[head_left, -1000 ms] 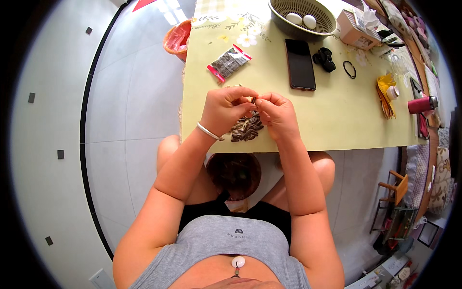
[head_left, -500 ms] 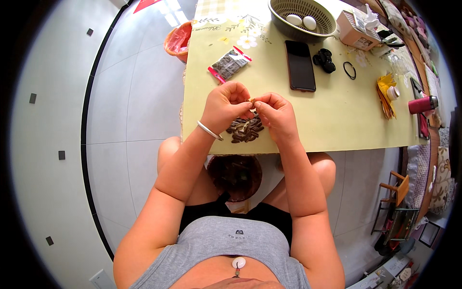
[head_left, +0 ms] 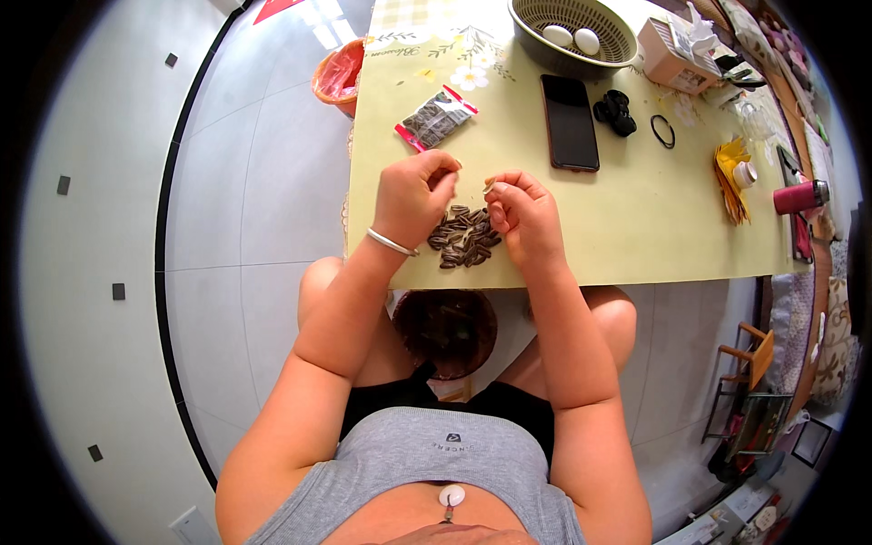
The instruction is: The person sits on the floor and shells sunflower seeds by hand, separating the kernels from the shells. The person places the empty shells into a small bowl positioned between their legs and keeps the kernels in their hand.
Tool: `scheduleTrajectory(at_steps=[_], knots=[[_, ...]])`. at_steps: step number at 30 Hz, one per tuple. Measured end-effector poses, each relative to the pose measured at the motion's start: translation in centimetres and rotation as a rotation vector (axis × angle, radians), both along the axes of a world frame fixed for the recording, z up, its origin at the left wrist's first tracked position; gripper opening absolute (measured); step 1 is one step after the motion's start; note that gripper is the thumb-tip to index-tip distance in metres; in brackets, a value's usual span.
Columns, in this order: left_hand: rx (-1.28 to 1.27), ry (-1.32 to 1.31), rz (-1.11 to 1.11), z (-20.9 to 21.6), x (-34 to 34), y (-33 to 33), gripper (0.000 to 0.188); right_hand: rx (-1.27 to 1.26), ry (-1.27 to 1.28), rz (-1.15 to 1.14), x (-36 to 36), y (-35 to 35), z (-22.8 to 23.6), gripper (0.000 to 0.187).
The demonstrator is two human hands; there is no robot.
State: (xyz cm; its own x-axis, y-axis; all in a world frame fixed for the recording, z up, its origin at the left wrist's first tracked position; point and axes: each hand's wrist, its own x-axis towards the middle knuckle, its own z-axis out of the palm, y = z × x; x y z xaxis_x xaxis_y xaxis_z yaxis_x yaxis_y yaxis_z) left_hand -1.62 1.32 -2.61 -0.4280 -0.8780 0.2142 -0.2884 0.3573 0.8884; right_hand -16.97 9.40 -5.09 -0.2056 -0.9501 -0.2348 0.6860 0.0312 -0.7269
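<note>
A small heap of striped sunflower seeds (head_left: 463,241) lies near the table's front edge, between and below my hands. My left hand (head_left: 413,198), with a pale bangle on its wrist, is closed in a pinch above and left of the heap; a tiny pale bit shows at its fingertips, too small to name. My right hand (head_left: 527,218) is closed too, its thumb and finger pinching a small pale-brown sunflower seed shell (head_left: 490,186). The hands are apart. Beyond my left hand lies a clear packet of seeds (head_left: 437,119) with red-pink ends.
A phone (head_left: 570,123), a black claw clip (head_left: 615,113) and a hair tie (head_left: 662,132) lie to the right. Farther back stand a basket (head_left: 616,54) with two eggs and a tissue box (head_left: 677,59). Below the table edge is a dark bin (head_left: 445,336); an orange bin (head_left: 338,77) stands left.
My hands met over the heap at a small seed and have now parted. The left has moved slightly left and up, and the right keeps a small piece in its pinch.
</note>
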Motion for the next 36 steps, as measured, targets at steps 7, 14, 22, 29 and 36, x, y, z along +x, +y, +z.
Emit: scheduleTrajectory(at_steps=[7, 14, 22, 29, 36], knots=[[-0.338, -0.194, 0.069, 0.2, 1.8, -1.6, 0.009, -0.026, -0.117, 0.055, -0.4, -0.1, 0.7, 0.017], [0.173, 0.198, -0.335, 1.9, 2.2, 0.3, 0.014, 0.025, -0.179, 0.244, 0.6, 0.0, 1.8, 0.024], [-0.161, -0.197, 0.015, 1.9, 3.9, -2.0, 0.016, 0.032, 0.27, 0.624, 1.0, 2.8, 2.9, 0.027], [-0.125, -0.229, -0.193, 1.2, 3.7, -0.6, 0.01, -0.242, 1.118, 1.191, 3.7, 5.0, 3.3, 0.027], [-0.419, -0.336, -0.251, -1.0, 2.1, 0.6, 0.013, -0.254, 1.052, 1.294, 3.7, 4.4, 4.5, 0.027]])
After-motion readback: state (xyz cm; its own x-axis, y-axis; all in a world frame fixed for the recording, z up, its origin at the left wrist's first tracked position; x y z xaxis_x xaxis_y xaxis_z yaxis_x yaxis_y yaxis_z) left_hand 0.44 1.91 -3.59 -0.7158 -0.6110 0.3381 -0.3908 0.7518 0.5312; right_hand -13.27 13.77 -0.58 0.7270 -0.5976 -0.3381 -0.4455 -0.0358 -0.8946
